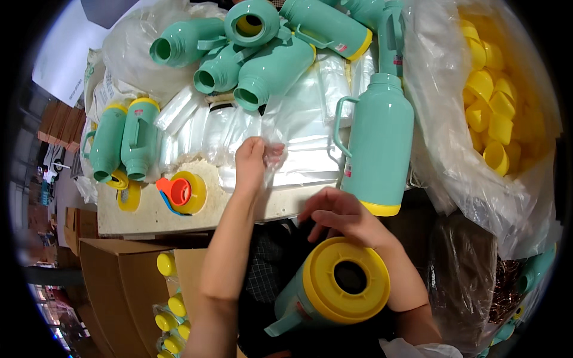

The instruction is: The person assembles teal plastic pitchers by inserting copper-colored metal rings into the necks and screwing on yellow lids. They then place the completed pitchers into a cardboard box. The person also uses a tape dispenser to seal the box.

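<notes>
Nearest the camera, a yellow-based green flask [319, 280] tilts over your dark lap [265, 268], its ringed base and round dark opening turned up between your forearms and its handle pointing to the lower left; what supports it is hidden. Beyond it, your left hand [253, 158] reaches over the worktable [149, 215], thumb and fingers brought together on clear film [277, 122] at the stack of plastic bags [310, 162]. Your right hand [340, 215] curves loosely above the flask, its fingers apart and nothing visible in its grasp; whether its wrist touches the yellow rim, you cannot tell from this angle.

Just beyond that hand, a second green flask [379, 149] points its yellow base toward you, while more green flasks [277, 71] lie heaped at the far side of the stack. To your right, yellow cups [501, 128] fill a clear plastic sack [427, 113]; to your left, an orange-red part [173, 191] rests on a yellow ring [199, 194].

Your step in hand looks like separating one bag from the stack. Your next move likely calls for a light pinch that frees a single layer, with the right hand coming across to help part the film.
</notes>
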A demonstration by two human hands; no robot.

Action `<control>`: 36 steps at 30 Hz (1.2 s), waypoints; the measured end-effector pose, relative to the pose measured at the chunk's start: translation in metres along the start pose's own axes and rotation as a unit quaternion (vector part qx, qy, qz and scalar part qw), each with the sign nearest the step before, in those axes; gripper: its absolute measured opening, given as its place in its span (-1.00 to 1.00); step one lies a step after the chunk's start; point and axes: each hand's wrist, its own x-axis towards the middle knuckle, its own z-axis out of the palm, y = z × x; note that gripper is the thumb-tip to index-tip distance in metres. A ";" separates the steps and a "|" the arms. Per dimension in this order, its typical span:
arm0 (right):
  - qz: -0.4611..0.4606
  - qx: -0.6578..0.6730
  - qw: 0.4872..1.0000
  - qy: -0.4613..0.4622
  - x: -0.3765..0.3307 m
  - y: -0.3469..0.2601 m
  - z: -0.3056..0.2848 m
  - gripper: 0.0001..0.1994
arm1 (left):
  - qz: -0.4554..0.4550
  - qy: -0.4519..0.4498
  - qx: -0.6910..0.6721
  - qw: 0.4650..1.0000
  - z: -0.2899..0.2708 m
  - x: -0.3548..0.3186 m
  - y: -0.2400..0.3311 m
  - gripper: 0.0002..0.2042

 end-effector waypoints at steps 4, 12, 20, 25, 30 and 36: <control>-0.142 -0.140 0.961 0.191 0.026 0.016 0.013 -0.78 | 0.020 -0.143 0.023 0.989 0.019 -0.099 0.010 -0.79; -0.307 -0.254 0.911 0.105 -0.004 0.023 -0.008 -0.89 | 0.048 -0.116 0.027 0.992 0.027 -0.142 0.012 -0.88; -0.348 0.237 0.860 0.290 -0.054 0.034 -0.027 -0.95 | -0.004 -0.126 0.027 0.992 -0.024 -0.144 -0.006 -0.79; -0.352 -0.303 0.775 0.429 -0.083 0.118 0.024 -0.66 | -0.006 -0.014 -0.011 1.000 -0.028 -0.195 0.051 -0.74; -0.354 -0.327 0.859 0.170 -0.123 0.188 0.061 -0.54 | 0.192 -0.079 0.300 0.931 -0.088 -0.306 0.034 -0.20; 0.004 -0.287 0.948 -0.137 -0.104 0.218 0.078 -0.20 | 0.036 0.199 0.317 0.927 -0.115 -0.416 -0.057 -0.39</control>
